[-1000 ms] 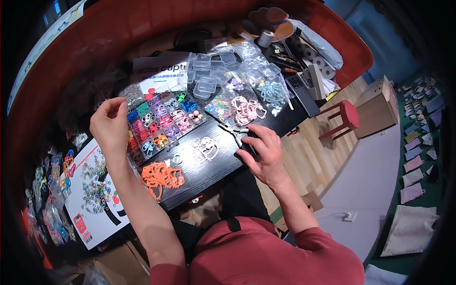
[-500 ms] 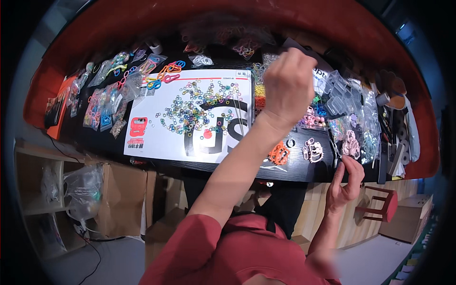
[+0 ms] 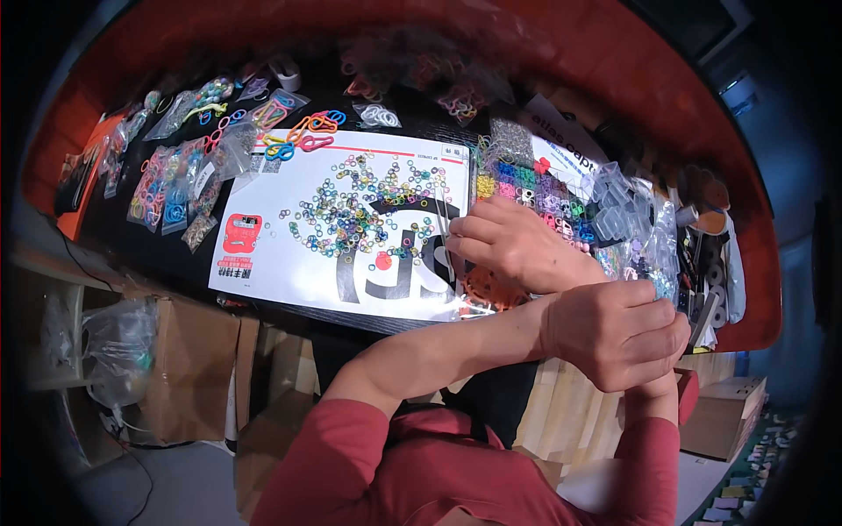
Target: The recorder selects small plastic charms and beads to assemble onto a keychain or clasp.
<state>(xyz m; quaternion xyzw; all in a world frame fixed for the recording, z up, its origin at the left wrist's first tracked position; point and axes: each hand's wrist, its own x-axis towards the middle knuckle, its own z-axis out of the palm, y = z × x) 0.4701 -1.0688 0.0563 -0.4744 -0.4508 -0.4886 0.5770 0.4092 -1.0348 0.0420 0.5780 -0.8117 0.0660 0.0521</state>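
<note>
My left arm crosses in front of me to the right. My left hand [image 3: 618, 337] is closed with curled fingers, over my right wrist; whatever it holds is hidden. My right hand [image 3: 522, 250] reaches leftward beneath it, palm down over the table. Its fingers are bent and together, the tips beside thin metal tweezers [image 3: 444, 219] at the right edge of a white printed mailer [image 3: 281, 188]. I cannot make out what these fingers hold. Many small coloured rings [image 3: 351, 215] lie scattered on the mailer. Orange plastic pieces [image 3: 493, 289] show partly below my right hand.
Behind my right hand stands a compartment box [image 3: 526, 180] of coloured beads. Clear plastic boxes [image 3: 623, 206] are heaped to its right. Bags of coloured links [image 3: 162, 193] lie at the left, and larger coloured clips [image 3: 307, 131] at the mailer's far edge.
My left hand has come down and right from above the bead box to my right wrist. My right hand has moved left and forward to the mailer's right edge. The view has shifted slightly.
</note>
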